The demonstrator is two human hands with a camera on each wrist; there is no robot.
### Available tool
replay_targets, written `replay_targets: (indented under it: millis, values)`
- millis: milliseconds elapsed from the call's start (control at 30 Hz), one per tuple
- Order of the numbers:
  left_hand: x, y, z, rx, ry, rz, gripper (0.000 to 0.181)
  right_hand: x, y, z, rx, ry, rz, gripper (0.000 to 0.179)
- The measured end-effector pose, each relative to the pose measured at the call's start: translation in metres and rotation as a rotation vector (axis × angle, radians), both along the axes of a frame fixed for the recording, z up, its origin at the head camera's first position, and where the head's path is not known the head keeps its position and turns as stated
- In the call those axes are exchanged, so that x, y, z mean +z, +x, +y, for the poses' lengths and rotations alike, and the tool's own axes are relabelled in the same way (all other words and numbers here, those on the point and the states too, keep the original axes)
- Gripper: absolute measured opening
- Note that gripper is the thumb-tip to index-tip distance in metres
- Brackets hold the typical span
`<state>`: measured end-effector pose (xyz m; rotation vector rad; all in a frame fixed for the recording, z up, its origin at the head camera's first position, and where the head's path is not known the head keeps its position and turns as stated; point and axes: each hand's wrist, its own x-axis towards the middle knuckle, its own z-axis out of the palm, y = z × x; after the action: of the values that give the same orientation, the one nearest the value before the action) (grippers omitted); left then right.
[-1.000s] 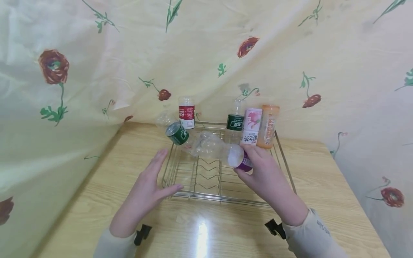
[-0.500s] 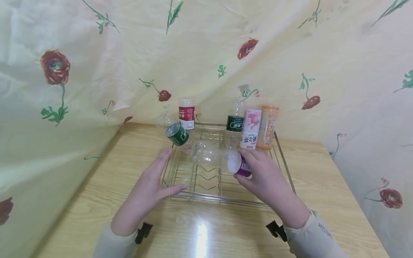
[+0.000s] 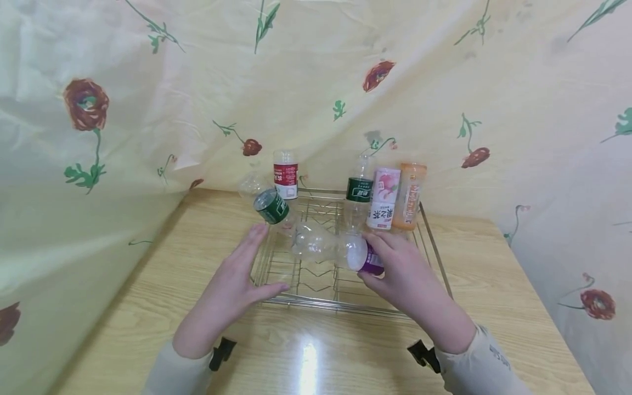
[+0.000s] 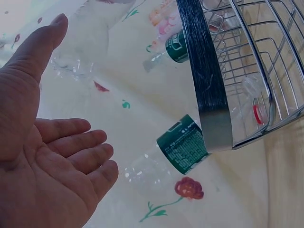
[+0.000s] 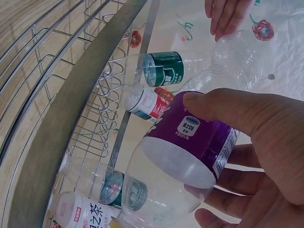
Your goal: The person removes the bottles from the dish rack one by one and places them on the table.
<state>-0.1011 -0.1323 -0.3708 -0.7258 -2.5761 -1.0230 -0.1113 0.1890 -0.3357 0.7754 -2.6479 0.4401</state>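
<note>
My right hand grips a clear plastic bottle by its purple label, thumb on one side and fingers on the other. The bottle lies sideways over the wire rack, its bare clear end pointing left. My left hand is spread, thumb apart from straight fingers, with nothing in its palm. It hovers at the rack's left front, close to a tilted green-labelled bottle. In the left wrist view that green-labelled bottle leans out past the rack's edge.
A red-labelled bottle stands at the back left of the rack. At the back right are another green-labelled bottle, a pink-and-white bottle and an orange bottle. A flowered cloth hangs behind the wooden table.
My right hand has brought the purple-labelled bottle slightly down in the head view, toward me. The left hand has drifted a little to the right. The other bottles stay put.
</note>
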Motion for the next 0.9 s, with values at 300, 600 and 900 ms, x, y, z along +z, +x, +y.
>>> replay_targets:
  millis: [300,600,900]
  values:
    - [0.005,-0.002,0.003,-0.021,-0.007,0.007,0.116,0.0,0.0,-0.001,-0.009,0.02,-0.013,0.07]
    - [0.01,-0.005,0.01,-0.049,-0.038,0.062,0.108,0.0,0.002,-0.001,-0.017,0.046,-0.008,0.068]
    - [0.017,-0.006,0.016,-0.089,-0.086,0.091,0.105,0.0,0.004,-0.002,-0.023,0.064,-0.012,0.067]
